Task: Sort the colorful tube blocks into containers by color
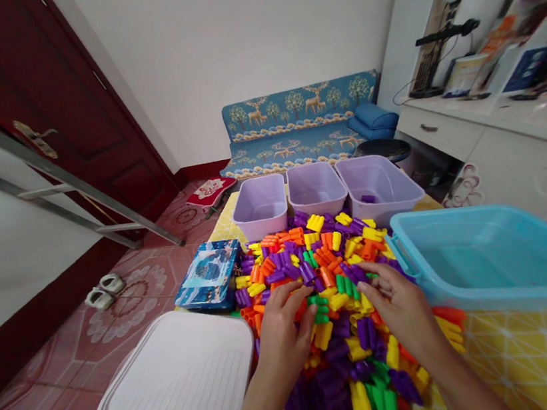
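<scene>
A large heap of plastic building blocks (343, 350) in purple, yellow, orange and green covers the middle of the table. My left hand (284, 318) hovers low over its left side, thumb and fingers curved and apart. Just beyond those fingertips lies a green block (320, 308), and I see no firm grip on it. On the right, my right hand (400, 302) pinches a purple block (357, 272) between thumb and forefinger, above the heap. Another green block (347, 286) lies close to that thumb.
Three lilac bins (262, 223) stand in a row behind the heap; the right one contains a purple block (368, 198). A turquoise tub (492, 297) is at right. At left are a blue tin (207, 277) and a white lid (175, 379). A metal ladder (101, 201) leans farther left.
</scene>
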Demonstrator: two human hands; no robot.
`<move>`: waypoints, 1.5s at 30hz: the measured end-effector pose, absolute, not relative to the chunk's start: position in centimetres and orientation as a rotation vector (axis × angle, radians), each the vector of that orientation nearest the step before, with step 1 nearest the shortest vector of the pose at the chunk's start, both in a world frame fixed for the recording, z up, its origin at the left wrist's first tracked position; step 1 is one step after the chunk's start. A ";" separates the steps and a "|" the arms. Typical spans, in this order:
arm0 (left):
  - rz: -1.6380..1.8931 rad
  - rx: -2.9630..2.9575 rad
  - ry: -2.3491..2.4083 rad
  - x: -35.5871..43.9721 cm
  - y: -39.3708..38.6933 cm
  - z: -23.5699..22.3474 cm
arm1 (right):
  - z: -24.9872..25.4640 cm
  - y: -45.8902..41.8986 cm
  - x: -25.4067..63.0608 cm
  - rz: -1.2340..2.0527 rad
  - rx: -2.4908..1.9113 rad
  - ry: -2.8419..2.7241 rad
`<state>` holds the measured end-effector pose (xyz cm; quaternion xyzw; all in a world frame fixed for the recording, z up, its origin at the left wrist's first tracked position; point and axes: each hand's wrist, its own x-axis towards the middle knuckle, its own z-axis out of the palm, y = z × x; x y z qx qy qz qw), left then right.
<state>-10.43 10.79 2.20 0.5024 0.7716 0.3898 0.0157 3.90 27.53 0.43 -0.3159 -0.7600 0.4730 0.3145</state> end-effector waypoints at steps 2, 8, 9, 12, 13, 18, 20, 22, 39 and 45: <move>1.218 1.543 2.414 -11.0 11.1 2.3 | 0.4 27.2 3.5 1.156 -0.732 -1.981; 0.952 1.618 2.349 -11.7 10.5 3.3 | 0.8 27.0 3.8 0.711 -0.735 -2.337; 0.903 1.644 2.329 -11.6 10.2 3.3 | 0.7 27.1 4.0 0.666 -0.750 -2.401; 0.848 1.694 2.270 -11.5 9.7 2.8 | 0.3 27.2 4.1 0.618 -0.719 -2.526; 0.869 1.695 2.262 -11.5 9.8 2.5 | 0.2 27.2 3.9 0.605 -0.702 -2.549; 1.098 1.691 2.267 -11.6 10.8 1.2 | 0.2 27.4 2.8 0.631 -0.701 -2.543; 1.210 1.659 2.277 -11.5 11.1 1.1 | 0.3 27.5 2.6 0.687 -0.720 -2.489; 1.343 1.551 2.320 -11.3 11.3 1.1 | 0.6 27.4 2.7 0.790 -0.763 -2.385; 1.373 1.586 2.406 -9.7 12.2 -1.1 | 6.4 28.6 6.1 1.631 -0.648 -0.865; 1.360 1.587 2.386 -9.6 12.2 -1.3 | 3.9 28.2 5.6 1.613 -0.793 -1.284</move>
